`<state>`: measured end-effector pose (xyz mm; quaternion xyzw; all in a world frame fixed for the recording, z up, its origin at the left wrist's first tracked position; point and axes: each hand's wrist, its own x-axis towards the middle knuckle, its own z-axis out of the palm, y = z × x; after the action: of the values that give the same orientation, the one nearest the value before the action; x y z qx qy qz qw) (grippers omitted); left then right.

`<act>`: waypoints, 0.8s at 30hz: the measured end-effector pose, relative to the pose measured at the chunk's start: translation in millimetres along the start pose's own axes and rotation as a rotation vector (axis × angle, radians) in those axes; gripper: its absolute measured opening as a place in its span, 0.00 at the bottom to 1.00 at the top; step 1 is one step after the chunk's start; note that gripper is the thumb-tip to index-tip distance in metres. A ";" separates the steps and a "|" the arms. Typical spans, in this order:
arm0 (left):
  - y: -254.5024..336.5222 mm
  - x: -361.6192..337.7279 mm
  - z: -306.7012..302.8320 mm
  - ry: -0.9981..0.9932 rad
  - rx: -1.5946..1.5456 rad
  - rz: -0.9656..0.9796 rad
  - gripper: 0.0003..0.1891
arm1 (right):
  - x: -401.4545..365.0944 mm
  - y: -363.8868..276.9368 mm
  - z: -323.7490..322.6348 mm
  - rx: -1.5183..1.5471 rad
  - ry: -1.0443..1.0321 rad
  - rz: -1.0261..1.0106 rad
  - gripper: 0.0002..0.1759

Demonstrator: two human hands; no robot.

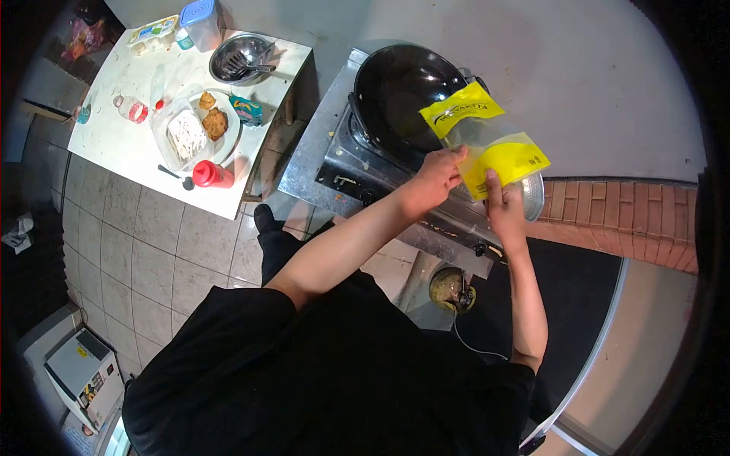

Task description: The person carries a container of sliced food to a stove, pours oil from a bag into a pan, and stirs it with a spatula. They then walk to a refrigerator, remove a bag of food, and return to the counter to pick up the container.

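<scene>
Over the right side of a two-burner metal stove (312, 156), both of my hands are on a yellow and clear cooking oil pouch (508, 156). My right hand (504, 207) grips its lower part, thumb on the front face. My left hand (439, 182) has its fingers closed at the pouch's left edge. The pouch is tilted, its printed top end pointing up and left near a large black wok (384, 95). The wok sits on the left burner, dark and shiny inside. Partly hidden behind the pouch is a silver metal pan (535, 196).
Left, a white table (106, 148) holds a metal bowl (220, 67) with a slotted spatula, a plate of fried food (215, 123), a plastic tub (186, 137), a red bottle (213, 175) and a small green packet (246, 111). A gas cylinder (449, 289) stands below the stove.
</scene>
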<state>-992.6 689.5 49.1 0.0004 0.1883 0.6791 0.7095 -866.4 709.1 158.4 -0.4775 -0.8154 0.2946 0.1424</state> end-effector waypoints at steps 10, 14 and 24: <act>9.1 7.5 -2.5 0.085 0.005 -0.007 0.11 | -18.3 -18.0 -17.9 -0.137 -0.001 -0.031 0.27; -0.2 10.7 -3.9 0.026 -0.141 0.006 0.13 | -14.5 -9.4 -21.6 -0.076 -0.006 -0.013 0.27; -2.2 5.0 6.4 -0.416 0.349 0.391 0.14 | -21.4 -5.8 -6.1 -0.067 0.153 -0.154 0.33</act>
<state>-988.8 695.8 53.1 0.2966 0.1490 0.7454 0.5782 -856.6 690.6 167.9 -0.4389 -0.8459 0.2180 0.2106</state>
